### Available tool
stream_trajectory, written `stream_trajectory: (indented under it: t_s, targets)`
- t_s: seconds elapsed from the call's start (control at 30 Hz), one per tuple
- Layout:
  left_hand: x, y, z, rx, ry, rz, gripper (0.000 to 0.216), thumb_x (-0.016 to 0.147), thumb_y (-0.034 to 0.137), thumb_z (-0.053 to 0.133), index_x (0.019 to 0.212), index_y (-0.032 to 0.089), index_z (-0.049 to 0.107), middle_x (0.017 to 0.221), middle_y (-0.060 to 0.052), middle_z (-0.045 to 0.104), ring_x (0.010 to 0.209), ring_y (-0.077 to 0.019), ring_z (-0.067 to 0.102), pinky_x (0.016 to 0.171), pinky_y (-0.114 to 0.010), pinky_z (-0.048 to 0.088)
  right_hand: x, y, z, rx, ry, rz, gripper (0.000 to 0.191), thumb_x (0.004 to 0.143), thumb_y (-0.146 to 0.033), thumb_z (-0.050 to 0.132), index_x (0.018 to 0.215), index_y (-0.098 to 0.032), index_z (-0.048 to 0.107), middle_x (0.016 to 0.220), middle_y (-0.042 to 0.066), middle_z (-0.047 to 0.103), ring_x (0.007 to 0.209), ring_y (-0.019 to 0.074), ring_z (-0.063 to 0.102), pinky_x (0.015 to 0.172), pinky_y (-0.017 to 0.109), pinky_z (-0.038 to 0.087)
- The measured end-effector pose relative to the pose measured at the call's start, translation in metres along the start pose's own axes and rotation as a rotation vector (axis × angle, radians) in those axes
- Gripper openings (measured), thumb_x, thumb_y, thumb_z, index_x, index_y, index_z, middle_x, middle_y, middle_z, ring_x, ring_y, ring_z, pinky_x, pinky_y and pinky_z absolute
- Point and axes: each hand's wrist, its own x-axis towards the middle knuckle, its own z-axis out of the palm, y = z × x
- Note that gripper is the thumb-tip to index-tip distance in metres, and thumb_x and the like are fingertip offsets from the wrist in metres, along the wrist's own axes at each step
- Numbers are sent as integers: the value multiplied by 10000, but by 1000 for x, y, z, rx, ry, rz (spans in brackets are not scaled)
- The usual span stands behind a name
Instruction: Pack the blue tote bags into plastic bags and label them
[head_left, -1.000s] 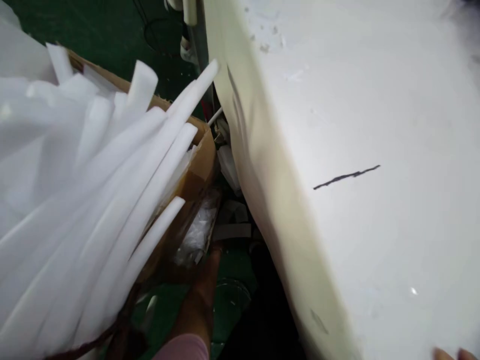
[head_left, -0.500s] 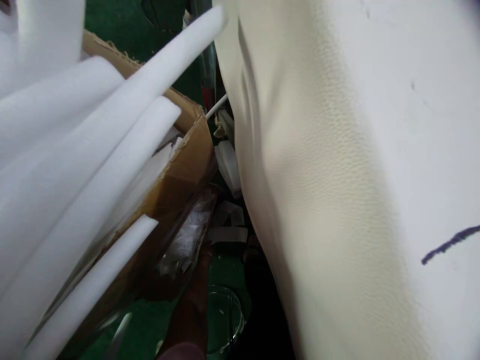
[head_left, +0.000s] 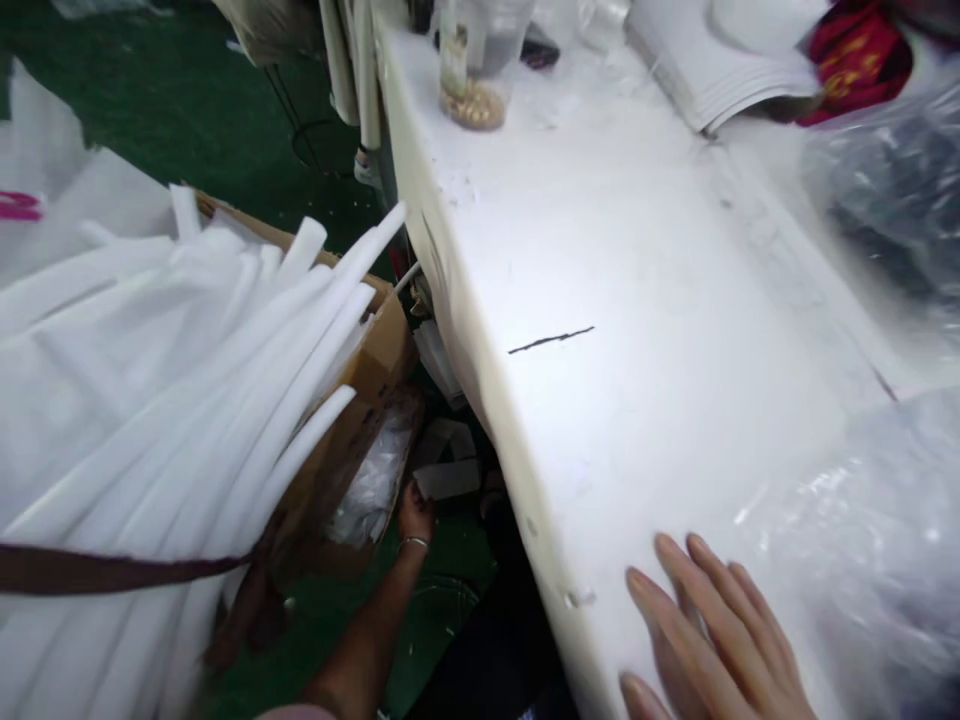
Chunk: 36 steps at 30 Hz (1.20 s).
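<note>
My right hand (head_left: pixel 705 635) lies flat, fingers stretched out, on the white table top (head_left: pixel 637 300) near its front edge. My left hand (head_left: pixel 415 512) reaches down below the table beside a cardboard box (head_left: pixel 379 350); its fingers are curled at a white scrap (head_left: pixel 448 478) on the floor and are partly hidden. A bracelet sits on that wrist. Long white foam strips (head_left: pixel 187 390) stick out of the box. A short black line (head_left: pixel 551 340) marks the table top.
A clear jar with brownish contents (head_left: pixel 469 70) stands at the table's far end. Stacked white sheets (head_left: pixel 712 70) and a red item (head_left: pixel 855 55) lie at the back right. Clear plastic bags (head_left: pixel 862 520) cover the right side. Green floor (head_left: pixel 187 110) lies left.
The view has pulled back and up from the table's edge. My right hand now shows in full, flat on the table; my left arm still reaches down by the box.
</note>
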Motion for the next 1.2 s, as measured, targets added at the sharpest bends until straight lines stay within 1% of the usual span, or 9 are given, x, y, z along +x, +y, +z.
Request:
stream_trajectory:
  t_s: [0.17,0.33,0.57,0.73,0.83,0.93,1.0,1.1,1.2]
  targets:
    - [-41,34,-19,-18,38,235,603,819,166,632,1385,194,422,970,-46,656,875,-178,646,863,-356,529,14,-18,-5,4,45,15,614,857,-354,593,1443,-294,419,1536,39,383,1426,332,313,1157,569,272]
    - [-109,99,-41,-85,-5,522,666,755,182,606,1396,187,425,850,-14,642,767,-153,641,802,-295,523,12,-21,-1,68,99,43,471,927,-390,511,1378,-252,512,1512,57,425,1444,294,280,1190,529,200]
    - [-258,214,-83,-153,-174,913,643,709,256,698,1328,256,524,906,-12,663,758,-136,627,742,-271,536,3,-25,-1,201,123,62,495,928,-403,546,1396,-251,497,1529,82,397,1438,304,286,1188,554,188]
    - [-386,274,-99,-397,-443,1041,598,687,215,739,1256,275,565,869,24,622,725,-88,601,751,-244,546,-19,-72,-4,496,251,49,753,846,-442,662,1498,-252,336,1536,86,385,1426,295,320,1192,495,249]
    - [-455,290,-97,-425,-632,1126,595,709,195,713,1274,278,545,795,52,588,684,-73,592,771,-256,552,-23,-110,-1,824,303,127,1009,735,-475,757,1540,-205,213,1576,135,287,1444,299,284,1189,494,254]
    - [-511,293,-88,-424,-786,1172,578,731,175,687,1280,287,542,781,63,571,694,-67,596,848,-292,550,-20,-138,0,1083,443,189,1062,675,-473,796,1534,-229,221,1541,131,363,1421,293,335,1175,496,272]
    - [-538,292,-82,-395,-881,1203,557,754,185,677,1282,291,535,792,66,568,717,-71,607,923,-340,532,-20,-149,-5,1288,564,208,863,715,-510,755,1453,-251,390,1426,105,522,1338,292,459,1128,490,348]
    - [-568,293,-74,-361,-996,1255,539,778,201,675,1287,289,524,811,67,567,767,-77,625,1013,-392,484,-32,-154,-22,1609,647,165,485,825,-581,618,1156,-227,643,1117,73,707,1059,285,651,976,468,482]
    - [-587,299,-70,-395,-1031,1299,541,776,177,681,1284,274,521,815,65,565,781,-71,626,1035,-403,472,-57,-150,-44,1712,616,126,420,841,-564,614,1037,-199,683,901,40,728,814,239,677,806,398,527]
